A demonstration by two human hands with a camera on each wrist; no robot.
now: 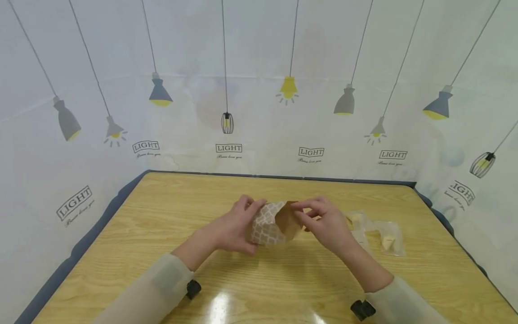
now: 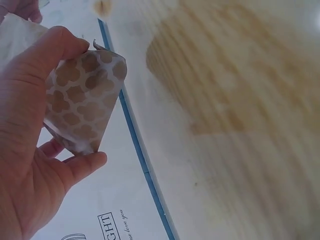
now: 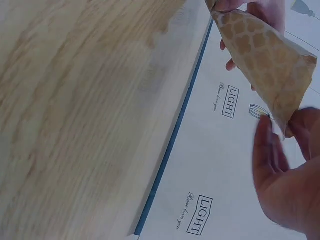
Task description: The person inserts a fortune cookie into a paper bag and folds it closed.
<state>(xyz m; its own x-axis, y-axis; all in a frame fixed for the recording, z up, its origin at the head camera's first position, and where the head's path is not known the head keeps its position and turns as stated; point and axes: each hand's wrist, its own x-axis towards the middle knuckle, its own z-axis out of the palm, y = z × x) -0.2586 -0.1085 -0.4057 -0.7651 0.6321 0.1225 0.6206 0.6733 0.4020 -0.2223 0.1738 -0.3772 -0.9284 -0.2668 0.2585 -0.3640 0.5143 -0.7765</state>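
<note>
A brown paper bag [image 1: 269, 225] with a white lattice print is held above the table, its mouth open toward the right and showing the plain brown inside. My left hand [image 1: 236, 225] grips the closed end. In the left wrist view the thumb and fingers of the left hand [image 2: 35, 115] span opposite edges of the paper bag [image 2: 85, 100]. At the mouth, my right hand [image 1: 328, 222] pinches the rim. The right wrist view has the right hand [image 3: 290, 170] at a lower corner of the bag's mouth, with some fingers held off the paper.
Clear packets [image 1: 391, 238] with pale yellow folded pieces lie on the wooden table [image 1: 162, 216], right of the right hand. A white backdrop [image 1: 259, 45] printed with hanging lamps stands along the table's back and sides. Dark blue edging [image 1: 336, 180] borders the tabletop.
</note>
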